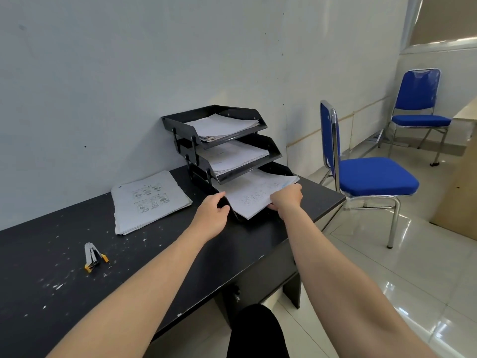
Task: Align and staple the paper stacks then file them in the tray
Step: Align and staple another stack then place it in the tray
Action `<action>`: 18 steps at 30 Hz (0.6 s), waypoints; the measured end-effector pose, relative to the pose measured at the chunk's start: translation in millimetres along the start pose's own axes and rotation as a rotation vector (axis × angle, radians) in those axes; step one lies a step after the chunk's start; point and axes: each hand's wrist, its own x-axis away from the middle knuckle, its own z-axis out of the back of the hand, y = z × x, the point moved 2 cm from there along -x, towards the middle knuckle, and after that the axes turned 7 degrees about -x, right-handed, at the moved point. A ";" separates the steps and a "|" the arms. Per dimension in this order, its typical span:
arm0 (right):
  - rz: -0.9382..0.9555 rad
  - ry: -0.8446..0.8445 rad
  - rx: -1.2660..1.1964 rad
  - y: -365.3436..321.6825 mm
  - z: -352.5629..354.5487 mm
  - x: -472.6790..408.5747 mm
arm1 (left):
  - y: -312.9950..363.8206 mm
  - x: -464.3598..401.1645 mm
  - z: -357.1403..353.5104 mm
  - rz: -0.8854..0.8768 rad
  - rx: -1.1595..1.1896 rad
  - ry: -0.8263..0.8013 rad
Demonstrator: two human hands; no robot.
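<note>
Right hand (286, 196) pinches the sheaf (254, 193) at its near right corner, feeding it into the bottom tray (280, 167).
Left hand (215, 206) is curled closed over the tray's near left lip, steadying it at the bench's (180, 254) far right corner. The sheaf lies partly in, its near edge overhanging the front. To do this well, I'd judge: hold the tray firm, slide the paper flat and square to the side walls, and keep the corner from curling under the middle tray (273, 149). Top tray (180, 122) is already loaded. Another stack (151, 200) waits by the bench's far edge, to the left, and the stapler (93, 257) lies apart nearer the front, untouched.
</note>
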 end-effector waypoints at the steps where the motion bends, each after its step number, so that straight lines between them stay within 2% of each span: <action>1: 0.005 0.001 0.011 -0.1 -4.0 -2.4 | -2.5 -3.3 -1.0 -0.014 -0.031 -0.011; 8: -0.018 -0.014 0.013 -0.3 -33.2 -21.4 | -22.7 -16.7 -10.6 -0.060 -0.135 -0.016; 18: 0.127 -0.003 0.475 -5.2 -47.1 -29.9 | -32.0 -18.7 -10.0 -0.098 -0.116 -0.033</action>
